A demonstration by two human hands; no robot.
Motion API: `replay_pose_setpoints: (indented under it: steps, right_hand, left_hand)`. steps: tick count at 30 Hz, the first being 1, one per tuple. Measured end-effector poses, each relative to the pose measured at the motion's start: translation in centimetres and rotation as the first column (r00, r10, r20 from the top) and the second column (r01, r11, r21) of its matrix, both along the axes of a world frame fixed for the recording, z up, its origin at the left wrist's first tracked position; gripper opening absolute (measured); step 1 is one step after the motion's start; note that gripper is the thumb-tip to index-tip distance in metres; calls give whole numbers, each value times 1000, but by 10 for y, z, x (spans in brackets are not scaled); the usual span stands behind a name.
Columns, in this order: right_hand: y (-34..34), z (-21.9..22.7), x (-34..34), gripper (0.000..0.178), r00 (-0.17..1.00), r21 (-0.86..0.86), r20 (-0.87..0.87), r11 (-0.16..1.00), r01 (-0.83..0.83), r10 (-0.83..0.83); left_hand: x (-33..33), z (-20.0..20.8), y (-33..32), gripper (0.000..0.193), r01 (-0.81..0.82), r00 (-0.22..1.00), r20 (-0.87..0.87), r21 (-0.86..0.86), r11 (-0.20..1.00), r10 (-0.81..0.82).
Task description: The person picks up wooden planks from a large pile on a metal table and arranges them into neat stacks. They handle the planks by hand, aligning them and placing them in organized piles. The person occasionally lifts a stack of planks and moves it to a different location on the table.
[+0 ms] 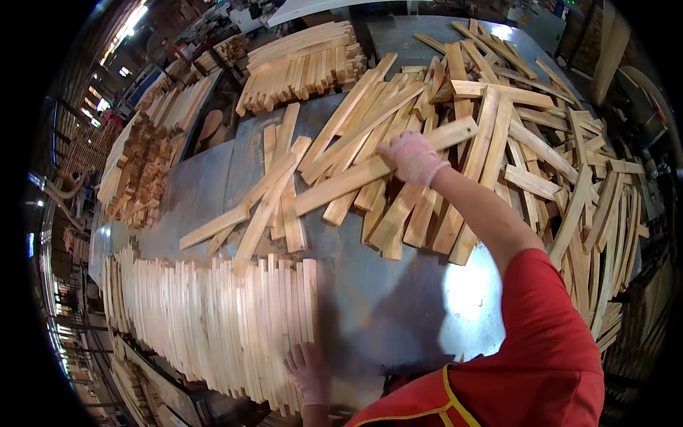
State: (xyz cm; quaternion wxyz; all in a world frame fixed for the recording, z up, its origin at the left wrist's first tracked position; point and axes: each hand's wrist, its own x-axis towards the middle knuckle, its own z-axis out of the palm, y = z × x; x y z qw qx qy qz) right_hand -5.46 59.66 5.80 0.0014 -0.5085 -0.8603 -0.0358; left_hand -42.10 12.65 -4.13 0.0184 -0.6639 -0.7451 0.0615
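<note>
My right hand (pixel 414 158), in a pale pinkish work glove, is closed over a long wooden slat (pixel 341 190). This slat lies slantwise across the loose pile, and a dark spot shows near its right end. My left hand (pixel 307 371), gloved alike, rests with its fingers apart against the right end of a tight row of slats (pixel 213 313) at the near left. Several slats (pixel 274 192) lie crossed between that row and my right hand. Beneath and beyond my right hand spreads the loose pile of slats (pixel 491 135).
All this lies on a grey metal tabletop (pixel 384 306), glossy at the right. A stacked bundle of slats (pixel 302 64) stands at the back, another stack (pixel 146 164) at the far left. More slats (pixel 605 213) hang over the right side. A white hose-like pipe (pixel 64 192) is at the left.
</note>
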Motion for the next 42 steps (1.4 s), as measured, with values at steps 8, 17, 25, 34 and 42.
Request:
replay_pose_setpoints:
  steps: [8,17,25,34,42]
  right_hand:
    - [-245,32,-64,41,692,123,-306,748,-652,654]
    - [-405,259,58,84,542,25,-841,999,44,-3]
    - [-388,303,87,88,774,26,-631,996,86,-50]
    - [-368,340,157,92,742,-95,-637,977,190,-206]
    - [-359,365,239,95,764,121,-644,983,141,-30]
  left_hand:
    - [84,147,66,61,190,969,151,36,981,-194]
    - [-102,65,-82,38,-400,887,307,133,907,346]
    - [-76,92,-83,70,-54,977,211,199,978,12]
    - [46,57,36,79,274,949,131,104,956,-287]
    - [215,83,124,83,506,744,321,300,809,-585]
